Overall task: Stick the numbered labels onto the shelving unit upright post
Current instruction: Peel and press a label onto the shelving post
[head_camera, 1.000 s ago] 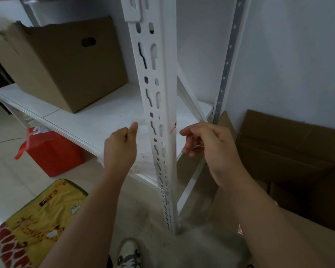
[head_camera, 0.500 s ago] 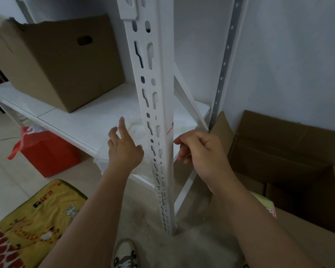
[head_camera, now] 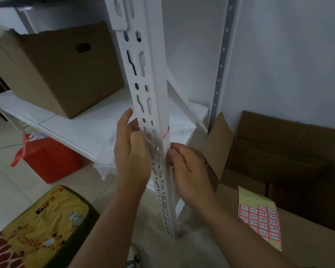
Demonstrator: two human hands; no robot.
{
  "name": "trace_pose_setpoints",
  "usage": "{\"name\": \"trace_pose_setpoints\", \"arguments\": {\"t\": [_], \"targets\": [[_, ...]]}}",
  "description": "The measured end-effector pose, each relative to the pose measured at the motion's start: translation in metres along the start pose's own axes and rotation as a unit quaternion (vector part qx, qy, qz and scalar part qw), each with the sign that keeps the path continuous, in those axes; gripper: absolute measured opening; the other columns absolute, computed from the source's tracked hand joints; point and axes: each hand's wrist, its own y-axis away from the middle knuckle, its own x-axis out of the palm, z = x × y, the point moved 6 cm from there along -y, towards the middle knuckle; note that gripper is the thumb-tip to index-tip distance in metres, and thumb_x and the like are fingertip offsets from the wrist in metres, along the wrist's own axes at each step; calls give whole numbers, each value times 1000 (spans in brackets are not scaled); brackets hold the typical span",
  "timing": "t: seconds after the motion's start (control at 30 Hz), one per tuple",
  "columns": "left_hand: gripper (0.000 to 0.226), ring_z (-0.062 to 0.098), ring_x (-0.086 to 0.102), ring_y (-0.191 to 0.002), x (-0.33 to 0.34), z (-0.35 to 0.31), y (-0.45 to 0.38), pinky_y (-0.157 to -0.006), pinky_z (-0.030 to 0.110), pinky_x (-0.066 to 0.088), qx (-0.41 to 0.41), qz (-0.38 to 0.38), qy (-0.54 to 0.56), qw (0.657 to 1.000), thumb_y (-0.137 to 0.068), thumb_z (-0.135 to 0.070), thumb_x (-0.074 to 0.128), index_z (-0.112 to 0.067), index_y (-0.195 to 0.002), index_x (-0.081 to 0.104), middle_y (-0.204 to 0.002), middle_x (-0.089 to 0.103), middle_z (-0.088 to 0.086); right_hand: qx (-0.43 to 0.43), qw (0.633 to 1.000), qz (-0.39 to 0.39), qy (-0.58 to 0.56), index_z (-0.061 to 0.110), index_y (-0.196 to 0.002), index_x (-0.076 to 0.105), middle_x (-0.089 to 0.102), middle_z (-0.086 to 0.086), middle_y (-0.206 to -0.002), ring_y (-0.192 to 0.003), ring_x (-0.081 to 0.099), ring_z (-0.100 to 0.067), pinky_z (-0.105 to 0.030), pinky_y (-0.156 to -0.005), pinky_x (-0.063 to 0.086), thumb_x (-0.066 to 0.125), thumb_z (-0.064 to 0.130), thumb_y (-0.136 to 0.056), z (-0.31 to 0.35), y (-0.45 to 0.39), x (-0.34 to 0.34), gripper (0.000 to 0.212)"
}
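Post: white slotted upright at centre, rising from the floor at the shelf's near corner.
Label: red-edged, wrapped round the post's right edge just above the hands, likely placed there to mark this shelf level.
Right hand: grip closed to a pinch against the post's right edge; whether it has a label I cannot tell.
Left hand: fingers loosely spread, flat on the slotted face, probably steadying or pressing.
Sheet: remaining numbered labels, on a box at right, within reach for the next one.
Shelf: carries a far-left box.
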Motion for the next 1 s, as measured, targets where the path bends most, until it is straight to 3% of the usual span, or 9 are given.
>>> {"name": "trace_pose_setpoints", "arguments": {"t": [0.07, 0.13, 0.2, 0.27, 0.37, 0.53, 0.7, 0.87, 1.0], "targets": [[58, -7, 54, -106, 12, -13, 12, -77, 12, 49, 47, 23, -12, 999, -86, -22, 40, -25, -143, 31, -131, 51, -9, -42, 999, -1, 6, 27, -113, 59, 65, 8, -101, -94, 61, -9, -37, -80, 53, 31, 40, -102, 3, 5, 6, 33], [65, -7, 48, -113, 21, -16, 17, -78, 6, 46, 77, 7, -54, 996, -87, -23, 49, -30, -145, 22, -135, 43, -15, -57, 998, 1, 17, 35, -118, 56, 66, 13, -105, -100, 62, -11, -39, -83, 54, 28, 44, -102, 2, 8, 9, 34], [72, -6, 45, -116, 24, -16, 17, -81, 6, 45, 88, -28, -90, 992, -89, -22, 53, -28, -149, 15, -140, 37, -16, -39, 999, 5, -6, 44, -113, 58, 67, 23, -102, -103, 62, -5, -25, -86, 53, 29, 37, -104, 0, 6, 5, 32], [78, -13, 37, -116, 28, -17, 17, -83, 1, 37, 96, -48, -123, 987, -90, -24, 53, -23, -152, 6, -137, 30, -20, -1, 999, 23, -37, 52, -95, 58, 62, 40, -85, -97, 59, 10, -3, -77, 45, 27, 27, -104, 1, 6, -4, 41], [81, -29, 28, -104, 33, -15, 19, -76, -9, 28, 93, -62, -150, 982, -92, -23, 52, -14, -152, -1, -123, 24, -18, 52, 994, 59, -75, 48, -79, 55, 56, 48, -67, -78, 52, 27, 2, -68, 38, 18, 23, -104, -1, 2, -12, 52], [83, -12, 31, -90, 36, -17, 17, -66, 2, 35, 99, -77, -188, 974, -91, -33, 45, -14, -152, -8, -120, 23, -14, 93, 984, 80, -131, 38, -83, 62, 68, 33, -74, -81, 61, 16, -11, -77, 41, 11, 26, -102, -11, -6, -18, 56], [81, -2, 30, -95, 39, -16, 17, -67, 6, 32, 107, -84, -195, 971, -90, -28, 41, -12, -151, -11, -118, 14, -17, 110, 978, 92, -153, 31, -84, 69, 73, 20, -83, -85, 65, 5, -17, -79, 44, 14, 28, -101, -12, -9, -19, 57], [76, 10, 38, -101, 40, -17, 16, -73, 18, 40, 106, -99, -201, 969, -89, -25, 42, -14, -150, -3, -124, 24, -8, 118, 976, 82, -164, 30, -80, 68, 73, 19, -77, -80, 65, 4, -15, -74, 45, 15, 26, -100, -14, -9, -21, 57], [74, 13, 42, -100, 41, -22, 16, -70, 24, 47, 105, -109, -203, 967, -85, -27, 45, -16, -147, 6, -122, 27, -6, 121, 975, 66, -172, 28, -85, 66, 72, 15, -83, -88, 65, -2, -16, -76, 46, 16, 28, -100, -15, -9, -23, 53]]}}
